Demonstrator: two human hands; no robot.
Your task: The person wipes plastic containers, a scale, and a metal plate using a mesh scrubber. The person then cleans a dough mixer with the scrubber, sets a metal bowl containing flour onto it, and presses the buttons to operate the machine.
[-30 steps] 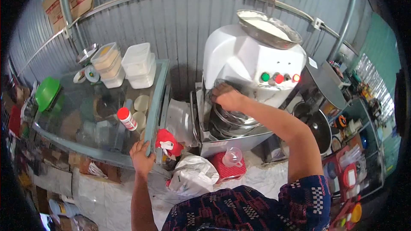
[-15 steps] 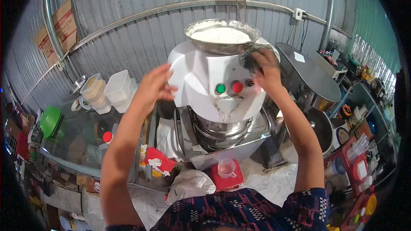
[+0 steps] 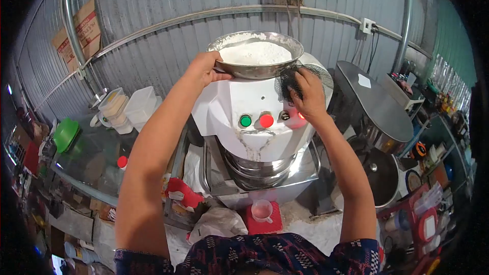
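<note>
A metal bowl (image 3: 257, 72) of white powder (image 3: 257, 52) sits on top of a white machine (image 3: 216, 104). My left hand (image 3: 205, 67) grips the bowl's left rim, thumb over the edge and fingers below. At the bowl's right side, my right hand (image 3: 309, 94) has its fingers closed on black netting (image 3: 287, 85), which bunches against the machine and spreads behind the hand. Whether these fingers also touch the bowl is hard to see. Below my hands, the machine's front carries a green button (image 3: 245, 120) and a red button (image 3: 266, 119).
Under the machine's head is a steel mixing bowl (image 3: 257, 170). A plastic measuring jug (image 3: 262, 210) stands on a red stool (image 3: 272, 221) in front. Plastic tubs (image 3: 140, 104) and a green basin (image 3: 65, 135) are on the left table. A grey oval lid (image 3: 377, 102) lies to the right.
My left hand has moved up and inward from beside the machine and taken hold of the bowl's rim. My right hand still has the netting and is slightly lower in view.
</note>
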